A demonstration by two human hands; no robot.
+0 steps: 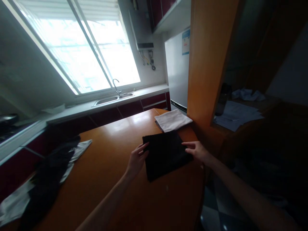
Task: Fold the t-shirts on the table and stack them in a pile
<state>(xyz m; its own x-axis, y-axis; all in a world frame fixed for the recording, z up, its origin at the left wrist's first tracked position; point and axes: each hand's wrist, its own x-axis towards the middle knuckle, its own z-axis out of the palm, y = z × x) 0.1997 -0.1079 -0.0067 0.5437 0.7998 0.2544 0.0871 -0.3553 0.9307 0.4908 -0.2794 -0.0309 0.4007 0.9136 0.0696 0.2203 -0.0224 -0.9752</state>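
A folded black garment [166, 155], roughly rectangular, is at the right part of the wooden table, near its rounded edge. My left hand [137, 160] grips its left edge, fingertips on top of the fabric. On the opposite side my right hand [197, 151] pinches the right edge between thumb and fingers. The exact kind of garment cannot be made out in the dim light. Just beyond it lies a folded white garment [173, 120], stacked on something grey, close to the black fabric's far edge.
The wooden table [108, 154] fills the middle. Loose dark clothes [51, 173] and white clothes [15, 202] lie along its left edge. Behind stand a counter with a sink [106, 100] and a white fridge [178, 70]. A wooden partition [209, 64] rises at right.
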